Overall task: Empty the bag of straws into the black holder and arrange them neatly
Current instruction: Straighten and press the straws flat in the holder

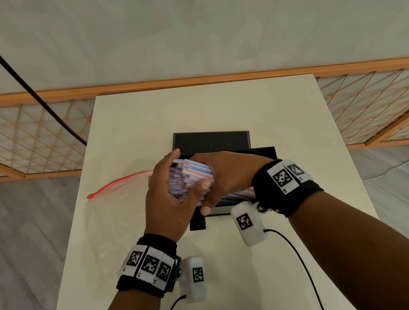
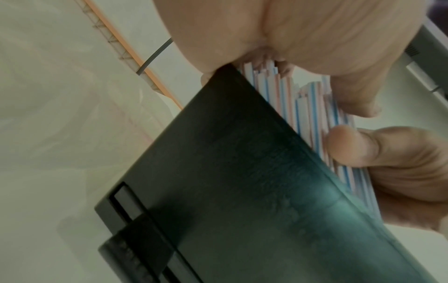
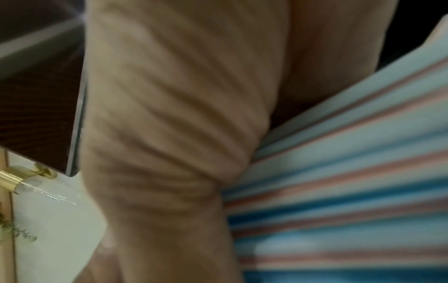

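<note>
A grey plank floor and a pale wall with an orange-framed lattice screen (image 1: 18,144) surround a white bench (image 1: 126,129) that runs lengthwise away from the person, its far edge against the screen and its long sides open to the floor. The far part of the bench and the near strip below the wrists lie bare, and a black cable (image 1: 16,73) hangs down past the far left corner. At mid-bench sits the black holder (image 1: 212,142), its lid standing open at the back and its body mostly covered by the hands. Left of it lies the clear bag (image 1: 112,220), flat and slack, its red zip edge (image 1: 117,181) pointing towards the bench's left side, just short of the edge. The left hand (image 1: 170,199) cups one end of the bundle of striped straws (image 1: 191,180) from the left, fingers curled over it. The right hand (image 1: 229,172) wraps the same bundle from the right, its thumb and fingers closed round the straws; the left wrist view shows the straws (image 2: 312,107) lying along the holder's black wall (image 2: 242,191), gripped just above its rim.
</note>
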